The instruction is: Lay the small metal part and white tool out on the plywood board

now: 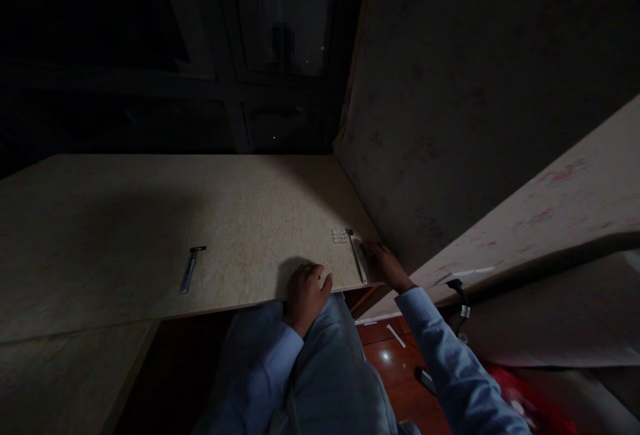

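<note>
My left hand point(307, 294) rests at the front edge of the stone-patterned ledge point(240, 222), its fingers loosely bent and apart, holding nothing. At the ledge's right end my right hand point(386, 266) is closed, its fingertips at a small dark thing point(363, 247) that I cannot make out. Just left of those fingers lies a slim pale-handled tool point(359, 260) with a dark head, probably a razor. Beside its head is a small clear plastic piece point(339, 236) with several ribs. Farther left lies a razor point(189, 272) with a dark head and a grey-blue handle.
A flowered wall point(425, 155) rises close to my right hand. Dark windows point(285, 22) stand behind the ledge. Below are a reddish floor point(385, 372) with a white strip point(396, 336), a dark cable plug point(456, 285) and a red bag point(530, 398).
</note>
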The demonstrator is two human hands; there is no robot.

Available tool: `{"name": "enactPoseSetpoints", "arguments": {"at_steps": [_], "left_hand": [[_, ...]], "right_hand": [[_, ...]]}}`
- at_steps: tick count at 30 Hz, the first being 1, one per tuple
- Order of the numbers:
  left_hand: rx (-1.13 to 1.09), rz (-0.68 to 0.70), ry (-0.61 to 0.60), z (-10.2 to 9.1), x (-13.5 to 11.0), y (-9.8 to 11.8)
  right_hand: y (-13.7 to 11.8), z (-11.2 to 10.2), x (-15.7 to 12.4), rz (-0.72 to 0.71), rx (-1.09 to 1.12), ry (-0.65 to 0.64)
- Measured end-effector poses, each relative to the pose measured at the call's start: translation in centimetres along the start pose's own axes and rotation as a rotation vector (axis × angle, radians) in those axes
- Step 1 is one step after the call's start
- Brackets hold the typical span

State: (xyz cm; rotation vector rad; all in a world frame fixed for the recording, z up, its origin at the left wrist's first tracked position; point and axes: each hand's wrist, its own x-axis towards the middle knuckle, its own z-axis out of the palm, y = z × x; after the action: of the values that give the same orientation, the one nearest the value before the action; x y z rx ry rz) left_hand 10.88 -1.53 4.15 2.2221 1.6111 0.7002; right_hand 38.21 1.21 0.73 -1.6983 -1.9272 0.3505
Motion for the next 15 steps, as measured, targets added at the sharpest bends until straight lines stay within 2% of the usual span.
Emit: {"name": "enactPoseSetpoints", "arguments": {"at_steps": [4, 7, 11, 15], "left_hand": [[0.028, -0.033, -0.145, 1.2, 2.7, 4.6], [0.052, -0.068, -0.236, 2.1, 4.6, 7.0], [0.115, -0.102, -0.317, 2.8, 6.5, 8.7], [0.108, -0.16, -0.385, 3.0, 7.7, 9.2]], "right_hand": [[0.2, 0.0, 1.7, 0.06, -0.016, -0.121], [0.1, -0.3, 1.9, 0.081, 0.031, -0.153], [0.1, -0.5, 1.4, 0.106, 0.104, -0.122], [0.1, -0.2, 0.8, 0.15, 0.142, -0.104]]}}
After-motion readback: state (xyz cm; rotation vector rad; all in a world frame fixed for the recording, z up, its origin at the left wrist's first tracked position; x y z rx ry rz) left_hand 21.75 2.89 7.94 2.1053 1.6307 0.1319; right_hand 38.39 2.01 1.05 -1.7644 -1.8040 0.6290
